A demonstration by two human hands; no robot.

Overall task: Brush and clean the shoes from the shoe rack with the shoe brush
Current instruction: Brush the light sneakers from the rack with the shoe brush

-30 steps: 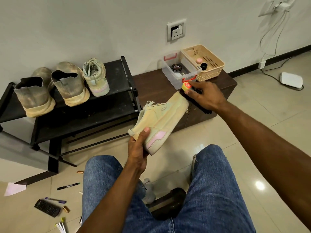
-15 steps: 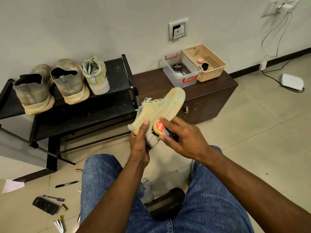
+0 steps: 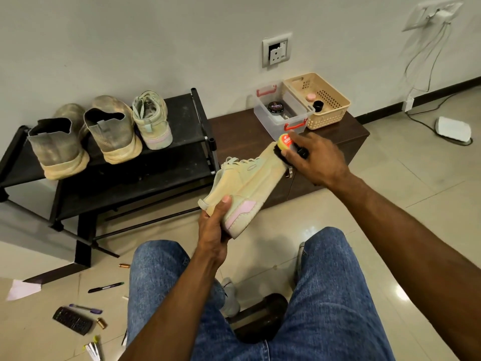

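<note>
**Pale suede sneaker mid-brush, three shoes still on rack**

Pale yellow-green suede-look low sneaker with pink heel patch [image 3: 243,183] is held in the air at centre frame, above the knees, toe pointing to 1 o'clock. Left hand [image 3: 212,230] grips it at the heel, thumb pressed on the side panel. Right hand [image 3: 316,158] curls round a black-bristled shoe brush with yellow-and-red end label [image 3: 287,144], bristles touching the toe end of the sneaker.

Progress, as a judgement: early to middle. One shoe is under the brush now; its side looks fairly even and matte, but I cannot tell how clean the far side is. On the black metal-frame two-tier shoe rack [image 3: 182,142], at 10 o'clock, three shoes wait: the matching pale lace-up sneaker [image 3: 152,121] and a pair of grey-olive knit slip-on shoes with thick tan soles [image 3: 86,136], both visibly dusty and blotchy. So most of the work appears left.

Materials: sneaker upper is soft, napped, with a stiff rubbery sole edge; knit pair looks flexible, mesh-textured. Brush body is hard and glossy, bristles dense.

At 1 o'clock, on a dark brown wood-grain low cabinet [image 3: 338,134], stand a clear plastic box with red latches [image 3: 281,110] holding a round black polish tin, and just beside it a beige perforated plastic basket [image 3: 328,100]. Glossy beige tile floor; pens and small clutter at 7 o'clock.
</note>
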